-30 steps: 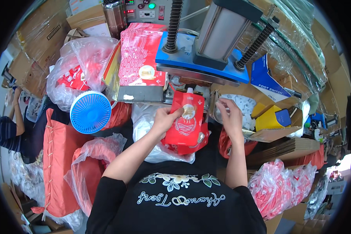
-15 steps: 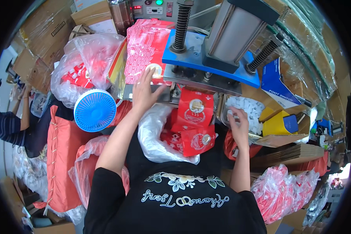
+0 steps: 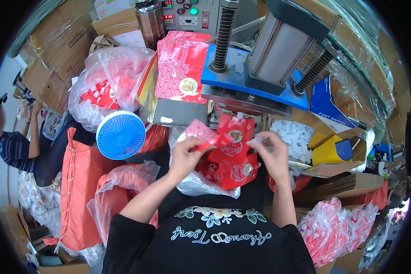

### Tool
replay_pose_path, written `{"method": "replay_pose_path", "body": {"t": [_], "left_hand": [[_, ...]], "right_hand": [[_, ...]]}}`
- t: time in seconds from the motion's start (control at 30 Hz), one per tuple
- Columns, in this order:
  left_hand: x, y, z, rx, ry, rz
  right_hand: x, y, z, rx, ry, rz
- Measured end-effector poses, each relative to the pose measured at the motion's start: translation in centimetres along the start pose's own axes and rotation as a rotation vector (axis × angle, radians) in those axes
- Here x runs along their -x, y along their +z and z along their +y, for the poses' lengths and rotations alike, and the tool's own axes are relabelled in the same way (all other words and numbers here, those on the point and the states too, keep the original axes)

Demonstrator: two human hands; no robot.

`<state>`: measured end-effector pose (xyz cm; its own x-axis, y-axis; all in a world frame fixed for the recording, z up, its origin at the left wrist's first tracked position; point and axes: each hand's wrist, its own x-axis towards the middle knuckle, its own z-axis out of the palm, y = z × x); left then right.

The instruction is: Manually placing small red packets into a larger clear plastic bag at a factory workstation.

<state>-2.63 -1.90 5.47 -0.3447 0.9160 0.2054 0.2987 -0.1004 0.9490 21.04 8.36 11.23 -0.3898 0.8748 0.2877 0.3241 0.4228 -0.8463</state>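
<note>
My left hand [image 3: 186,157] is closed on a red and pink patterned pouch [image 3: 200,131], held bent above the clear plastic bag [image 3: 205,186] in front of my lap. Level with it, my right hand [image 3: 275,154] pinches a small white plastic piece at its fingertips, partly hidden by the fingers. Between the hands a red pouch [image 3: 235,133] with a gold emblem hangs down from the press [image 3: 249,77]. Below it another red pouch [image 3: 239,171] lies over the bag's opening. Flat pouches [image 3: 180,64] are stacked left of the press.
A box of small white plastic pieces [image 3: 293,137] stands at the right, beside a yellow container [image 3: 326,150]. A blue fan [image 3: 121,135] and a bag of red items [image 3: 105,86] are at the left. Farther left, a person [image 3: 13,148] sits in a striped top.
My left hand has come from the pouch stack toward my lap with a pouch. My right hand has moved left from the white pieces. The view has shifted slightly.
</note>
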Motion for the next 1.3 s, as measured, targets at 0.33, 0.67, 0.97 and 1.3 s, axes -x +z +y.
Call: {"method": "replay_pose_path", "body": {"t": [0.33,0.67,0.97,1.3], "left_hand": [[2.9,2.3,-2.8,0.204,-0.246,-0.262],[-4.8,7.2,-0.4,0.665,-0.667,-0.083],[-4.7,5.5,-2.1,0.739,-0.647,-0.208],[3.3,-3.3,-10.5,0.151,-0.573,-0.026]], "right_hand": [[0.9,2.6,0.8,-0.134,0.136,-0.278],[4.4,-2.8,3.7,0.252,0.233,-0.456],[8.5,16.7,14.1,0.537,0.456,-1.157],[4.8,18.2,21.0,0.358,0.333,-1.108]]}}
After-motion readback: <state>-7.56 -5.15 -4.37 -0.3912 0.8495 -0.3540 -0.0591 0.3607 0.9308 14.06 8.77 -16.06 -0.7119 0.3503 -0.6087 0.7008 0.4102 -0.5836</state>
